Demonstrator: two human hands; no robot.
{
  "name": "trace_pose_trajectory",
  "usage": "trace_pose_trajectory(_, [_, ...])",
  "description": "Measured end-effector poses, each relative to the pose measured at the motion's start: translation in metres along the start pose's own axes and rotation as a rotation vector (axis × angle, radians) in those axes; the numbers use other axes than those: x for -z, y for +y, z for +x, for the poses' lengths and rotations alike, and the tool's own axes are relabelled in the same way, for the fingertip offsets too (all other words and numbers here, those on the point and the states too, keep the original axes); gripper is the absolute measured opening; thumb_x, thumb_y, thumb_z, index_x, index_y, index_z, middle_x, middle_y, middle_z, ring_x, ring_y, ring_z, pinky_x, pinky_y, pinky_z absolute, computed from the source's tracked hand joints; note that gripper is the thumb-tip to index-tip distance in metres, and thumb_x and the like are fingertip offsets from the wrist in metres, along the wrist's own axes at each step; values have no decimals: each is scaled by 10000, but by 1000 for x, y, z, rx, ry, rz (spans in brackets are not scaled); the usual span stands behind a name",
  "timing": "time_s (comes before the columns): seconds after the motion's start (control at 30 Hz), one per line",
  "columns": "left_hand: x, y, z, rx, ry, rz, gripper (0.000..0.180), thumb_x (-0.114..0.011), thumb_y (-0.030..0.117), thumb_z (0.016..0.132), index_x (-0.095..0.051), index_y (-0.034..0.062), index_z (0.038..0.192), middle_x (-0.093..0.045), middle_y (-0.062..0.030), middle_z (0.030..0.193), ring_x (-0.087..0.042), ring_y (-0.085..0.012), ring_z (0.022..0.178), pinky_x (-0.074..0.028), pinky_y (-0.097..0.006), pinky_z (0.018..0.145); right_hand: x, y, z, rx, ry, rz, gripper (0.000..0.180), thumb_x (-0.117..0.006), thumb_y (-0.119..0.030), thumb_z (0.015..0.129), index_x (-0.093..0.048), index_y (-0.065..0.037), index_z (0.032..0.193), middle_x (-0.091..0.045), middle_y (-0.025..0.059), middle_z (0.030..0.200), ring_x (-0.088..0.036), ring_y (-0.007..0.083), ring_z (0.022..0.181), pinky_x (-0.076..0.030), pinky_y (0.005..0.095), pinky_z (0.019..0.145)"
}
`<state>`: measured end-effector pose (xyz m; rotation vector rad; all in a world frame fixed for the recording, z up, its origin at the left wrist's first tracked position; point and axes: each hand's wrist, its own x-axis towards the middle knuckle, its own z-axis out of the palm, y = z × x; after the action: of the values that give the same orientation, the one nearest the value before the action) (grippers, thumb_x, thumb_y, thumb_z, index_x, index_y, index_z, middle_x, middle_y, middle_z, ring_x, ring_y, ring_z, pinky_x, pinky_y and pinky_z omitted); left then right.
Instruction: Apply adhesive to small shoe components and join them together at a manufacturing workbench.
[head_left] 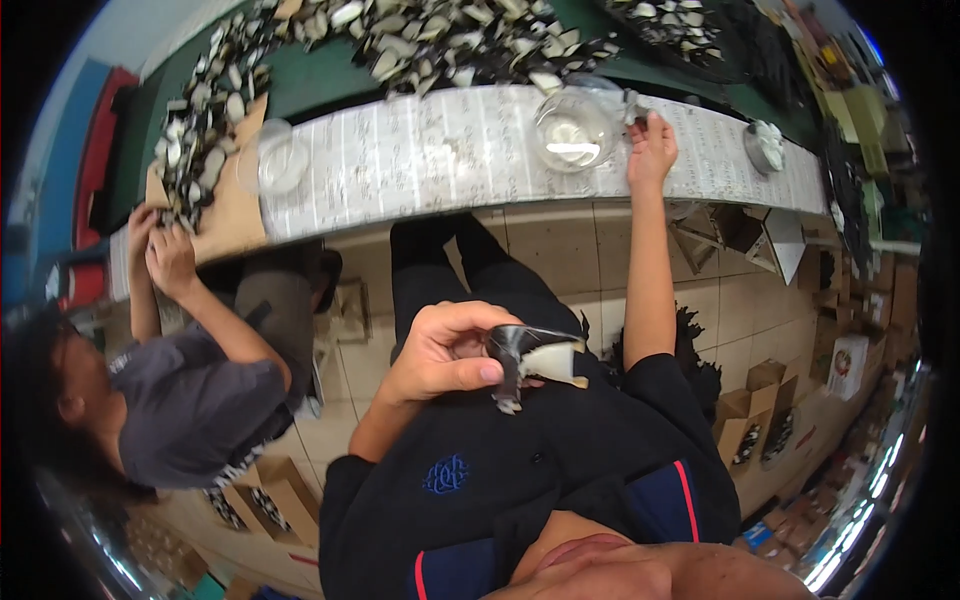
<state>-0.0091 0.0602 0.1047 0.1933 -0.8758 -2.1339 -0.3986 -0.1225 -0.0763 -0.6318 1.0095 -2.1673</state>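
Observation:
My left hand [445, 352] is in front of my chest, its thumb and fingers closed on a glossy black curved piece [510, 352] with a pale inner face, perhaps a shoe part. My right arm reaches out to the bench, where my right hand [652, 150] is closed at the fingertips. A small greyish object [633, 108] shows at those fingertips, too small to name. Just left of that hand stands a clear round bowl [572, 132] with something pale in its bottom.
Many black-and-pale pieces [450, 40] lie heaped along the green far side of the bench [400, 150]. A clear tub [283, 165] stands left, a small round container [764, 147] right. At left, a co-worker [200, 400] handles pieces. Open cardboard boxes [750, 410] stand on the floor.

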Motion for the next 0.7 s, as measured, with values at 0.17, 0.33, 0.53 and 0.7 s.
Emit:
trace_pose_trajectory(0.17, [45,-10,18,43,471,21,374,-568,198,975,-524,-80,1221,-660,-198,1105,-699,-278,920,-587,-342,799,-14,9,-8,-90,59,-41,153,-656,-158,940,-595,-30,997,-635,49,906,-622,136,766,-544,295,715])
trace_pose_trajectory(0.33, [141,-23,62,-125,905,17,299,-596,186,974,-564,-27,1182,-647,-131,1079,-657,-251,995,-562,-323,866,-18,-4,-5,-50,104,-20,167,-654,-184,945,-605,-30,987,-640,35,890,-619,117,751,-530,267,694])
trace_pose_trajectory(0.53, [127,51,242,-351,451,344,494,-535,306,1008,-491,-98,1289,-583,-195,1268,-561,-309,1222,-459,-388,1054,-17,-11,-3,-71,94,-74,168,-643,-198,948,-614,-34,967,-640,23,863,-609,93,735,-520,247,687])
trace_pose_trajectory(0.7, [71,85,371,-282,365,760,576,-537,387,998,-491,-70,1345,-543,-198,1364,-541,-305,1256,-392,-369,1078,-17,-14,-4,-58,88,-111,164,-630,-201,957,-617,-38,962,-640,6,854,-604,76,734,-485,224,642])
